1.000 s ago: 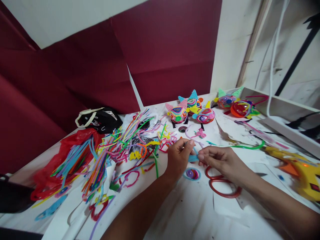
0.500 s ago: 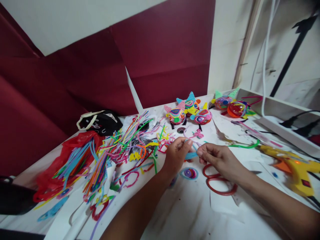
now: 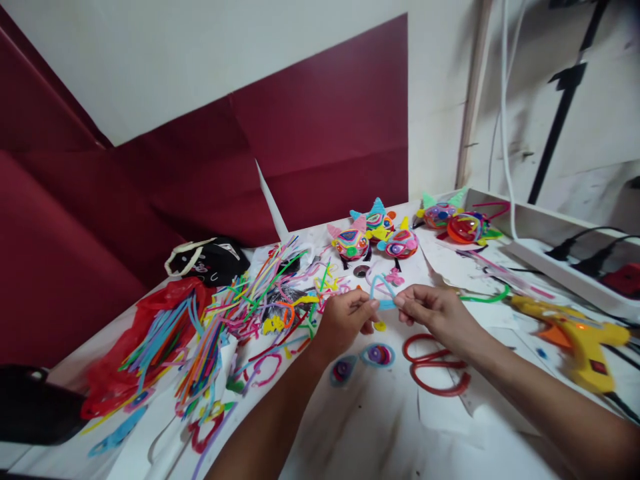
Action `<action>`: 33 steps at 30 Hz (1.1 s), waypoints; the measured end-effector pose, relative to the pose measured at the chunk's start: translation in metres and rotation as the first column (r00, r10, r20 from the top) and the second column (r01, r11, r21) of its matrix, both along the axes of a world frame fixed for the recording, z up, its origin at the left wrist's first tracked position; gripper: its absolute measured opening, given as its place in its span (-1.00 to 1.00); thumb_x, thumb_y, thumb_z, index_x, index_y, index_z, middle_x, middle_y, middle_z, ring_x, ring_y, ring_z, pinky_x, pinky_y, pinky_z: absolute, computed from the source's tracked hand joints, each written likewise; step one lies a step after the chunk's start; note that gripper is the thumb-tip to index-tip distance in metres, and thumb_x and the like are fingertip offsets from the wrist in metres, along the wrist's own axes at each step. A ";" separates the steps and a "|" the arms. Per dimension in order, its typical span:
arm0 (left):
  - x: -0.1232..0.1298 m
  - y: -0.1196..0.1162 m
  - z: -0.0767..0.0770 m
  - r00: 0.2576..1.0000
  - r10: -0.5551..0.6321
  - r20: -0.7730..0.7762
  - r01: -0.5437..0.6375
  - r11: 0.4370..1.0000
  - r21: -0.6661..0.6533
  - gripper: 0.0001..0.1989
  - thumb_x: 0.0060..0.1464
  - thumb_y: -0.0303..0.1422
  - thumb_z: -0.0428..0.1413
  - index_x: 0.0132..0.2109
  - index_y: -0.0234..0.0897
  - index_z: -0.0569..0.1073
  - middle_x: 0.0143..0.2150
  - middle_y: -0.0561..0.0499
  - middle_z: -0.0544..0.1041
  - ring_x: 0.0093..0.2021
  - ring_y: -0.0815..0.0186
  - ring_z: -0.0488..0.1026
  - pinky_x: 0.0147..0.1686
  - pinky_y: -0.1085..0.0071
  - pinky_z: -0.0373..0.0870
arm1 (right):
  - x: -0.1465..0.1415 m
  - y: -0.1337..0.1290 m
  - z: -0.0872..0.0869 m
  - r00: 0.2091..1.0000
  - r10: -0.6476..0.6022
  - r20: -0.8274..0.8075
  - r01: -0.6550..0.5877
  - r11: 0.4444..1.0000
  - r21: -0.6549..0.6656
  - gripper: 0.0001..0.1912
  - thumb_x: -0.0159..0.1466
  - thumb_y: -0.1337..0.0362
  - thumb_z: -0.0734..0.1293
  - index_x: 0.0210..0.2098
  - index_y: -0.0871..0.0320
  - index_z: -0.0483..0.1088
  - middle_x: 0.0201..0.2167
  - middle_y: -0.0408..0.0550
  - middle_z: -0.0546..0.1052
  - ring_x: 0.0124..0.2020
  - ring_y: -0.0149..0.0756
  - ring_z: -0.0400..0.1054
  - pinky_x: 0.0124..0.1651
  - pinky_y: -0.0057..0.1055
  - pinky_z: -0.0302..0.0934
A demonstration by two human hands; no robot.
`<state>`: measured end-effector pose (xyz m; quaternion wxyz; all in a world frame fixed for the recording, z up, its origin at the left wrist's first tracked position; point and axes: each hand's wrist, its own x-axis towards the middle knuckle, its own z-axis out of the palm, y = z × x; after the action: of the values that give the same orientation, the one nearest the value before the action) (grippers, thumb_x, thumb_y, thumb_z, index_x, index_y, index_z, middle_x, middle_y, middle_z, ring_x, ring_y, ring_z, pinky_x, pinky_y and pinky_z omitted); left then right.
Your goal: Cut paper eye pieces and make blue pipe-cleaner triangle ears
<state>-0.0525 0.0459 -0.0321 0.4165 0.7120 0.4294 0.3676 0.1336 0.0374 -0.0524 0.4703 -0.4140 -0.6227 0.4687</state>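
Between my hands is a light blue pipe-cleaner piece (image 3: 386, 304), bent to a peak at the top. My left hand (image 3: 350, 319) pinches its left end and my right hand (image 3: 429, 311) pinches its right end. Two teardrop shapes, one on the left (image 3: 343, 370) and one on the right (image 3: 378, 355), lie below on the table, each with a purple centre and light blue outline. A small yellow piece (image 3: 380, 326) is just under the blue one. Red-handled scissors (image 3: 440, 387) rest below my right hand, their blades largely hidden.
Colourful pipe cleaners (image 3: 210, 347) and a red plastic bag (image 3: 115, 360) cover the left side. Decorated animal-like heads (image 3: 353, 241) stand at the back. On the right are a yellow glue gun (image 3: 585, 340) and a white power strip (image 3: 555, 267).
The camera view has shifted, with the scene slightly lower and further left. The light blue piece now shows a raised peak between my hands, and both teardrop shapes are more visible.
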 end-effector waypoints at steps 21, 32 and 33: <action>-0.011 -0.027 -0.033 0.978 0.128 0.165 -0.104 0.984 -0.142 -0.68 0.10 -0.23 0.05 -0.51 -0.34 0.36 -0.63 0.10 0.38 -0.66 0.51 0.27 -0.61 0.57 0.19 | -0.020 -0.017 -0.011 0.989 0.094 0.112 -0.079 0.989 -0.129 -0.66 0.21 0.04 0.26 -0.52 0.18 0.30 -0.66 -0.22 0.30 -0.62 -0.47 0.05 -0.55 -0.49 -0.08; -0.015 -0.021 -0.043 0.933 0.212 0.290 -0.098 0.927 -0.361 -0.62 0.10 -0.14 0.00 -0.52 -0.34 0.34 -0.70 0.09 0.34 -0.72 0.47 0.25 -0.69 0.54 0.18 | -0.012 -0.007 -0.017 0.986 0.072 0.150 -0.019 0.945 -0.327 -0.48 0.19 -0.12 0.20 -0.45 0.23 0.46 -0.65 -0.10 0.38 -0.65 -0.48 0.09 -0.62 -0.51 -0.10; -0.015 -0.021 -0.042 0.933 0.223 0.281 -0.108 0.921 -0.373 -0.61 0.10 -0.14 0.00 -0.53 -0.34 0.34 -0.71 0.09 0.33 -0.73 0.48 0.23 -0.71 0.54 0.16 | -0.010 -0.007 -0.016 0.986 0.060 0.153 -0.007 0.946 -0.325 -0.48 0.19 -0.13 0.20 -0.44 0.22 0.46 -0.63 -0.08 0.40 -0.64 -0.46 0.12 -0.61 -0.50 -0.07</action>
<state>-0.0672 0.0244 -0.0743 0.5677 0.5180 0.4747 0.4290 0.1236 0.0300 -0.0683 0.3363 -0.5112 -0.5803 0.5375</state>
